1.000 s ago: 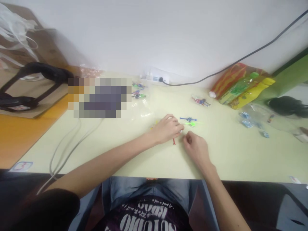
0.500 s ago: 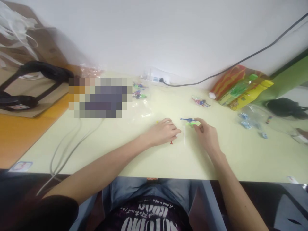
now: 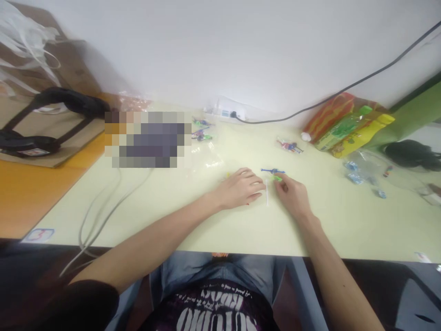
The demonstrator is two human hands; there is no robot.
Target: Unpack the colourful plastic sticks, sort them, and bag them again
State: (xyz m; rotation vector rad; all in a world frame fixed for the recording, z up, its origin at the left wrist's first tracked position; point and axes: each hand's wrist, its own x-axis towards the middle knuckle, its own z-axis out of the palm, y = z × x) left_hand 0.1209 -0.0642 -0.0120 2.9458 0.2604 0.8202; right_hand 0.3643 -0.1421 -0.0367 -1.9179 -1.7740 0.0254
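My left hand (image 3: 241,188) lies low over the table with its fingers stretched out and apart, their tips beside a thin white stick (image 3: 267,193). Under this hand a bit of red shows at the lower edge, and a bit of yellow (image 3: 228,174) at the upper left; the rest is hidden. To the right of the stick, the thumb and forefinger of my right hand (image 3: 292,193) are closed on a small green plastic piece (image 3: 278,179), mostly covered by the fingers. Just above the fingertips lies a blue plastic piece (image 3: 273,171) with a long thin bar.
Small colourful toys (image 3: 202,135) and clear plastic wrap lie at the back, with another bagged toy (image 3: 290,146) further right. A green-capped bottle (image 3: 349,126) and yellow packet (image 3: 365,138) lean by the wall. Blue wrappers (image 3: 354,178) lie right; cables (image 3: 89,216) cross the left.
My left hand has moved slightly right, closer to the white stick, covering more of the red piece. My right fingers have shifted left and cover more of the green piece.
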